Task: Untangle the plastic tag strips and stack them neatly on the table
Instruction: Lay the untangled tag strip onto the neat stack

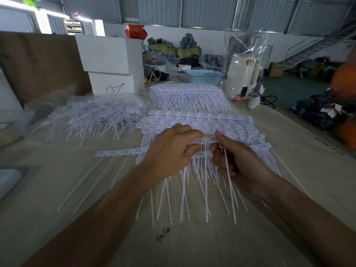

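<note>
- My left hand (169,151) and right hand (237,160) both pinch one tag strip (206,140)
- It hangs above the near stack (221,124) on the counter (192,237)

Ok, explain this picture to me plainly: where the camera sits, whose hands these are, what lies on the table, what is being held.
There is no machine here. One wide-angle camera, worn on a person's head, looks forward and down at their bare hands. The left hand and right hand together grip one white plastic tag strip, its thin tails hanging down. Beneath lies a stack of strips on the wooden table. A second stack sits farther back, a tangled heap in clear plastic on the left, and a single strip beside the left hand.
</note>
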`<action>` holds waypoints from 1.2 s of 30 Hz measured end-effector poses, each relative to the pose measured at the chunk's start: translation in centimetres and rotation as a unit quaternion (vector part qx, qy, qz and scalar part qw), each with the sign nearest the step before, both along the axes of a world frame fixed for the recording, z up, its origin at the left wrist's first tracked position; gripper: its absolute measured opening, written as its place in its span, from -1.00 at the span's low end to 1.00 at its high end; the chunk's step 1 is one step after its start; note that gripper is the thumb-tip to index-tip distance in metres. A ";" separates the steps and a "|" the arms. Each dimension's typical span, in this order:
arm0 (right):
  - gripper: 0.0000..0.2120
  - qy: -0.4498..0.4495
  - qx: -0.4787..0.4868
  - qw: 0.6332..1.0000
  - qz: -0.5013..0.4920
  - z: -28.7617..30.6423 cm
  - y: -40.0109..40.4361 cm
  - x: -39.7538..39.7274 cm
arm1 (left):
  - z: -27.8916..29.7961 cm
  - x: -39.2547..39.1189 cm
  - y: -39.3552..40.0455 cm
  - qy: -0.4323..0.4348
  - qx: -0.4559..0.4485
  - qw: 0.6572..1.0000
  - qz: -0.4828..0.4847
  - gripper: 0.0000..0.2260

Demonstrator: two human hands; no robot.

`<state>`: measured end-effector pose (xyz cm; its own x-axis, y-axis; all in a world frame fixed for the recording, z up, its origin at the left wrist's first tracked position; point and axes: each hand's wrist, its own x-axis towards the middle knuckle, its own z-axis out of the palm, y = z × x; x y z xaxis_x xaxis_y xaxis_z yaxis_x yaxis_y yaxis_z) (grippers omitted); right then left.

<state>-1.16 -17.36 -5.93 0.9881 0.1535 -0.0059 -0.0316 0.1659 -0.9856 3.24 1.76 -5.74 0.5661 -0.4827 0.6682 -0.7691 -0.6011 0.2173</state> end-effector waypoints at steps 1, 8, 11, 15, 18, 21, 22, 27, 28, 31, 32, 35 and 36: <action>-0.64 0.001 -0.007 1.000 -0.007 0.0 0.1 0.0 | 0.0 -0.1 -0.1 -0.030 -0.001 1.000 0.008 -0.78; -0.70 -0.023 -0.015 0.999 -0.034 -0.2 0.3 -0.1 | -0.2 -0.5 -0.3 -0.060 0.019 0.998 -0.015 -0.87; -0.68 -0.061 -0.060 0.996 -0.030 -0.1 0.1 -0.1 | -0.2 -0.2 -0.2 -0.019 0.008 0.999 -0.039 -0.83; -0.67 -0.087 -0.114 0.990 -0.014 0.2 -0.3 -0.2 | -0.3 0.4 0.0 0.060 -0.017 0.995 -0.080 -0.84; -0.68 -0.100 -0.135 0.986 -0.003 0.3 -0.3 -0.4 | -0.2 0.7 0.1 0.097 -0.025 0.990 -0.098 -0.88; -0.69 -0.125 -0.158 0.980 0.008 0.4 -0.4 -0.5 | 0.0 0.6 0.1 0.126 -0.046 0.985 -0.111 -0.88; -0.69 -0.147 -0.186 0.972 0.008 0.4 -0.4 -0.5 | 0.0 0.7 0.1 0.137 -0.059 0.982 -0.117 -0.86; -0.69 -0.132 -0.169 0.977 -0.013 0.5 -0.4 -0.4 | -0.1 0.7 0.2 0.166 -0.100 0.975 -0.111 -0.89; -0.67 -0.109 -0.151 0.982 -0.020 0.5 -0.4 -0.4 | -0.2 0.6 0.2 0.162 -0.111 0.975 -0.107 -0.87; -0.67 -0.067 -0.104 0.992 -0.026 0.6 -0.5 -0.2 | -0.4 0.6 -0.2 0.146 -0.105 0.979 -0.095 -0.77; -0.69 -0.057 -0.080 0.995 -0.024 0.6 -0.6 -0.2 | -0.5 0.6 -0.2 0.142 -0.104 0.980 -0.092 -0.75; -0.72 -0.026 -0.034 0.999 -0.014 0.8 -0.8 -0.1 | -0.5 0.7 0.0 0.124 -0.113 0.982 -0.086 -0.74; -0.72 -0.023 -0.033 0.999 -0.010 0.7 -1.0 -0.1 | -0.5 0.6 0.1 0.120 -0.114 0.983 -0.082 -0.74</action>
